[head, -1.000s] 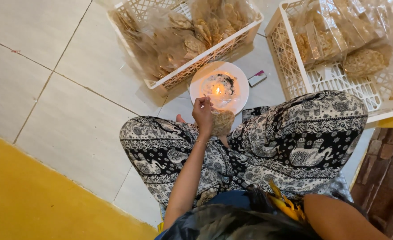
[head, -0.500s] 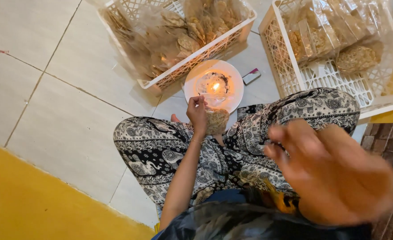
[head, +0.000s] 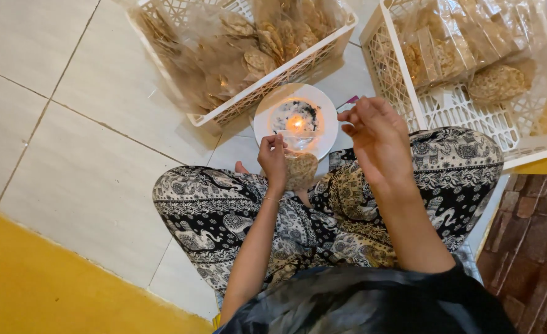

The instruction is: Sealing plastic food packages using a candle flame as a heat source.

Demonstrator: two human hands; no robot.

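Two white plastic baskets (head: 273, 74) (head: 447, 108) (both holding bagged crackers, too many to count). One white plate (head: 267, 127). One lit candle (head: 296, 124). Two hands (head: 275, 159) (head: 379, 139). One cracker packet (head: 301, 170).

Black-and-white elephant-print trousers (head: 236, 210), dark patterned top (head: 360, 303), thin bracelet (head: 270, 199), bare forearms.

Both white baskets (head: 403, 74) run off the top edge, far rims out of view. Contents sit behind crinkled clear plastic, so the pieces can't be counted. Left hand (head: 275, 162) covers part of the small bag (head: 301, 170); its seal isn't visible. A pink-tipped object (head: 349, 100) is mostly hidden behind the right hand (head: 379, 139), kind unclear. Right hand's fingertips are blurred.
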